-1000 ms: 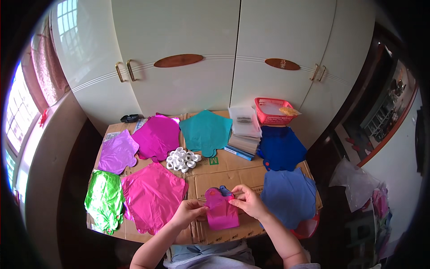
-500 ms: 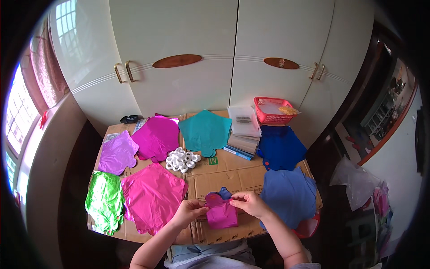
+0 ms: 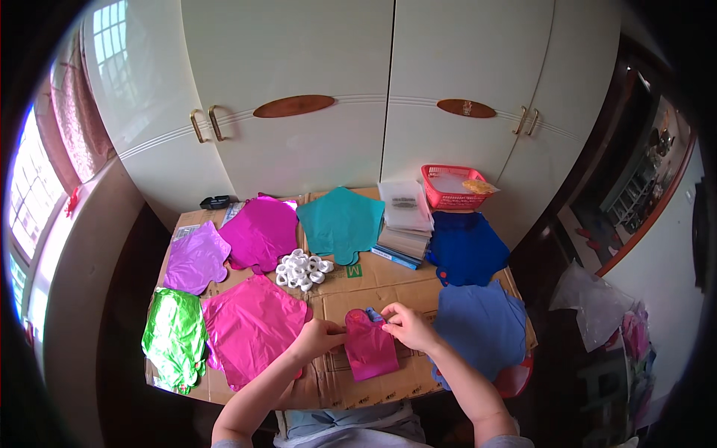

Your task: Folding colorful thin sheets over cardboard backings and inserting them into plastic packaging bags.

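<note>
On the cardboard's (image 3: 403,287) near part, our right hand (image 3: 412,328) pinches the pink foil's (image 3: 372,356) far right corner. Our left hand (image 3: 317,340) touches its left edge, grip unclear; farther, we see green print (image 3: 353,271).

- left forearm (image 3: 261,388) and right forearm (image 3: 476,384) both slant inward over the cardboard's (image 3: 373,284) near edge
- my left hand (image 3: 319,340): knuckles up, fingertips aimed right
- my right hand (image 3: 409,327): thumb and index curled in, pointing left

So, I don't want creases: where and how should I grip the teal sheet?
Probably pinch the teal sheet by its rounded tab, coming from your side: it lies flat, the tab points toward you, and the white rings sit left of it.
</note>
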Motion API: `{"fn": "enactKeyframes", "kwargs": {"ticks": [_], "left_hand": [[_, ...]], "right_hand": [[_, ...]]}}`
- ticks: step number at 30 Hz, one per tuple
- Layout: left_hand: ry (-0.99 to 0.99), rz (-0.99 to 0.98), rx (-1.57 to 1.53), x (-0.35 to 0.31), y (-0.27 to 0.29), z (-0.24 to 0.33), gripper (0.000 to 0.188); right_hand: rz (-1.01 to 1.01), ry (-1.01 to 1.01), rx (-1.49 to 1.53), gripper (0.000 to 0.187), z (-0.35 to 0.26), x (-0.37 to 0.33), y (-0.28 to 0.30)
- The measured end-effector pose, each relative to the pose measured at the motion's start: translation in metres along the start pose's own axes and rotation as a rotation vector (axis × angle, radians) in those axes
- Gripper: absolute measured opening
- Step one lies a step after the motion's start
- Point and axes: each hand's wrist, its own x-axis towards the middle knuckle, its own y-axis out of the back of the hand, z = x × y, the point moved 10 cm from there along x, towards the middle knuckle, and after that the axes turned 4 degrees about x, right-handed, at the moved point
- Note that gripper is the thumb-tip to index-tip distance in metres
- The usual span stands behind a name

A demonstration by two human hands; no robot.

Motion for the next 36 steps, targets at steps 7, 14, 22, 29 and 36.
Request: {"fn": "enactKeyframes", "kwargs": {"ticks": [7,14,22,29,36], "left_hand": [[-0.137,0.082,0.149,0.003,0.006,0.018,0.018],[-0.056,0.070,0.023,0.002,0.006,0.006,0.018],[-0.065,0.048,-0.056,0.008,0.001,-0.005,0.017],[-0.086,0.047,-0.064,0.007,0.000,-0.003,0.016],[-0.098,0.076,-0.122,0.002,0.000,-0.002,0.016]], "right_hand": [[-0.107,-0.089,0.080,0.023,0.030,0.020,-0.010],[-0.229,-0.219,0.505,0.021,0.047,0.022,-0.018],[-0.184,-0.229,0.490,0.026,0.048,0.025,-0.013],[-0.120,-0.196,0.642,0.023,0.054,0.021,-0.009],[-0.134,-0.229,0.687,0.016,0.042,0.008,-0.006]]}}
